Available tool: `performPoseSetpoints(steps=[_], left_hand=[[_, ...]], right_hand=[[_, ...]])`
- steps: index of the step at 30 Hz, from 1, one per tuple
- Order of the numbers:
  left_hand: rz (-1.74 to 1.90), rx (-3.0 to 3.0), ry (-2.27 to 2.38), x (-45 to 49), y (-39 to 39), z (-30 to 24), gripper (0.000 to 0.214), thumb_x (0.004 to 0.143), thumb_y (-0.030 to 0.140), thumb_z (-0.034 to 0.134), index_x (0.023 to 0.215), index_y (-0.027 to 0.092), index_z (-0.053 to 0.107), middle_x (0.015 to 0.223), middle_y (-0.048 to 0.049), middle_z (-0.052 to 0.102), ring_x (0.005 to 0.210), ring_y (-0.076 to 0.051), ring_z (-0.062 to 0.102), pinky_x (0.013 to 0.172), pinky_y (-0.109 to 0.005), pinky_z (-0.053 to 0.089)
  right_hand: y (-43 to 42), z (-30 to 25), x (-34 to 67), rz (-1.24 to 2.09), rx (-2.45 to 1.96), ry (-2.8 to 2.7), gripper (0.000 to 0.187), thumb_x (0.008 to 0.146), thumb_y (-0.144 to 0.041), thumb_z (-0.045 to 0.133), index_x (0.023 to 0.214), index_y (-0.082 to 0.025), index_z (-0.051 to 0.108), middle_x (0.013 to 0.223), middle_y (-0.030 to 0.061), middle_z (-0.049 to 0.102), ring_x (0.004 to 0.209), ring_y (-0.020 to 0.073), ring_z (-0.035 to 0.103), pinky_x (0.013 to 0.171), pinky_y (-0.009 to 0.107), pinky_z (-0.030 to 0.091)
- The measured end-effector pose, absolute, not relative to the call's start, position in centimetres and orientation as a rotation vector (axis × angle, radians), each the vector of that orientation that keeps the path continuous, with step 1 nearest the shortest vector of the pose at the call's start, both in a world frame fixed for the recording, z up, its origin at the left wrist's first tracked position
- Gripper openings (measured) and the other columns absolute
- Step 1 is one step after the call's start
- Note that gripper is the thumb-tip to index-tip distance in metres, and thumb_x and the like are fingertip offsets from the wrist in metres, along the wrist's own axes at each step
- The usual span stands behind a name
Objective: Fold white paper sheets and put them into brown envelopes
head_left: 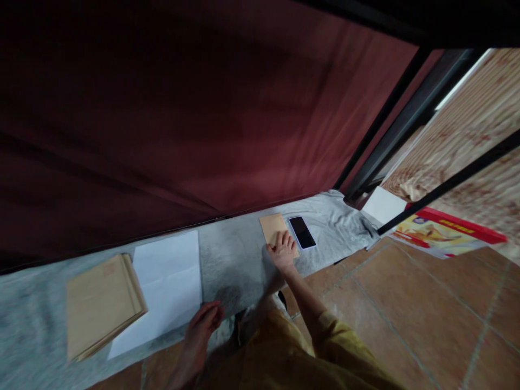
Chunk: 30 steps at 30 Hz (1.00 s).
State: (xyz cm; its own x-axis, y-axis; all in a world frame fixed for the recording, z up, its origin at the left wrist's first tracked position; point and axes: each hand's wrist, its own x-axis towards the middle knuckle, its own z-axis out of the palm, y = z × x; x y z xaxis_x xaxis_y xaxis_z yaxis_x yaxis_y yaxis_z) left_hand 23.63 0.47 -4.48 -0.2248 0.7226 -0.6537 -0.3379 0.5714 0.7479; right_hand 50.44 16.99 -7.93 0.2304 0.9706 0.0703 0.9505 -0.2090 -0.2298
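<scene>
Head view: my right hand (pixel 283 250) spread flat on brown paper (pixel 273 226) beside phone (pixel 302 232), right end of table (pixel 231 260); left hand (pixel 206 318) curled, front edge, grip unclear.

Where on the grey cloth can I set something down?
Grey cloth shows bare between the white sheet and the tan piece under the right hand, right of the phone (wrinkled), and left of the brown stack. Crowded: where that stack overlaps the sheet, and between tan piece and phone.

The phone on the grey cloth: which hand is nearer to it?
The right. The right hand rests on a small brown paper beside the phone; the left hand is farther off, near the white sheet.
</scene>
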Motion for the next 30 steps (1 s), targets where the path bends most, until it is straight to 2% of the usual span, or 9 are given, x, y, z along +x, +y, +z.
performPoseSetpoints(steps=[3, 7, 12, 15, 18, 21, 24, 27, 30], left_hand=[[0.976, 0.309, 1.553, 23.3, 0.0, -4.5, 0.017, 0.073, 0.025, 0.076, 0.089, 0.020, 0.071, 0.083, -0.0052, 0.076, 0.081, -0.019, 0.073, 0.069, -0.025, 0.056], [0.983, 0.315, 1.558, 23.1, -0.1, -4.5, 0.014, 0.077, 0.023, 0.072, 0.090, 0.021, 0.071, 0.087, -0.0066, 0.076, 0.083, -0.020, 0.073, 0.070, -0.026, 0.057], [0.993, 0.379, 1.543, 22.9, -0.2, -4.4, 0.020, 0.072, 0.030, 0.076, 0.089, 0.021, 0.071, 0.087, -0.0080, 0.076, 0.084, -0.022, 0.073, 0.073, -0.029, 0.057], [1.047, 0.568, 1.602, 22.3, -0.1, -4.3, 0.026, 0.070, 0.039, 0.077, 0.090, 0.022, 0.071, 0.088, -0.0078, 0.075, 0.088, -0.026, 0.072, 0.080, -0.034, 0.058], [1.119, 0.949, 1.761, 20.4, 0.7, -3.9, 0.028, 0.073, 0.046, 0.073, 0.090, 0.024, 0.072, 0.096, -0.0073, 0.074, 0.098, -0.029, 0.070, 0.093, -0.040, 0.055], [1.106, 1.411, 2.007, 16.8, 1.8, -3.6, 0.031, 0.085, 0.041, 0.060, 0.108, 0.023, 0.071, 0.124, -0.0112, 0.069, 0.122, -0.030, 0.061, 0.113, -0.043, 0.042], [0.888, 1.695, 2.315, 12.2, 1.9, -3.9, 0.047, 0.093, 0.038, 0.049, 0.133, 0.016, 0.061, 0.150, -0.0175, 0.051, 0.145, -0.034, 0.040, 0.121, -0.050, 0.030], [0.599, 1.711, 2.560, 8.1, 0.8, -5.1, 0.061, 0.095, 0.042, 0.050, 0.148, 0.013, 0.046, 0.159, -0.0203, 0.039, 0.152, -0.039, 0.024, 0.120, -0.058, 0.025], [0.390, 1.680, 2.612, 5.6, -0.7, -6.4, 0.060, 0.097, 0.042, 0.048, 0.148, 0.012, 0.047, 0.158, -0.0219, 0.041, 0.150, -0.040, 0.028, 0.118, -0.059, 0.028]], right_hand=[[17.1, -7.9, 50.6, 0.136, -2.291, -1.806, 0.075, 0.096, -0.053, 0.047, 0.156, -0.009, 0.036, 0.163, 0.0262, 0.029, 0.146, 0.0437, 0.030, 0.115, 0.058, 0.019], [17.0, -8.0, 50.6, 0.110, -2.298, -1.789, 0.073, 0.096, -0.049, 0.048, 0.155, -0.006, 0.037, 0.160, 0.0276, 0.033, 0.146, 0.0431, 0.032, 0.115, 0.057, 0.021], [16.8, -8.2, 51.0, 0.064, -2.237, -1.807, 0.071, 0.096, -0.047, 0.049, 0.152, -0.004, 0.040, 0.158, 0.0297, 0.036, 0.144, 0.0433, 0.036, 0.115, 0.056, 0.024], [16.4, -8.4, 50.9, 0.015, -2.147, -1.850, 0.070, 0.098, -0.045, 0.047, 0.153, -0.003, 0.038, 0.159, 0.0303, 0.033, 0.145, 0.0436, 0.033, 0.115, 0.059, 0.025], [15.4, -9.1, 49.9, -0.019, -1.915, -1.977, 0.064, 0.100, -0.039, 0.044, 0.155, -0.007, 0.035, 0.162, 0.0258, 0.030, 0.149, 0.0395, 0.027, 0.115, 0.059, 0.028], [13.5, -10.5, 48.2, 0.004, -1.639, -2.128, 0.058, 0.100, -0.033, 0.042, 0.154, -0.012, 0.037, 0.162, 0.0206, 0.033, 0.150, 0.0347, 0.027, 0.115, 0.057, 0.032], [11.3, -11.9, 46.9, 0.030, -1.495, -2.212, 0.052, 0.102, -0.032, 0.038, 0.152, -0.015, 0.040, 0.160, 0.0180, 0.037, 0.148, 0.0322, 0.030, 0.114, 0.056, 0.033], [10.2, -12.7, 46.5, 0.041, -1.456, -2.229, 0.049, 0.104, -0.032, 0.035, 0.150, -0.016, 0.043, 0.157, 0.0168, 0.042, 0.145, 0.0297, 0.035, 0.115, 0.054, 0.034], [10.2, -13.0, 46.6, 0.038, -1.448, -2.220, 0.049, 0.104, -0.033, 0.035, 0.149, -0.015, 0.045, 0.154, 0.0174, 0.045, 0.142, 0.0297, 0.039, 0.115, 0.053, 0.035]])
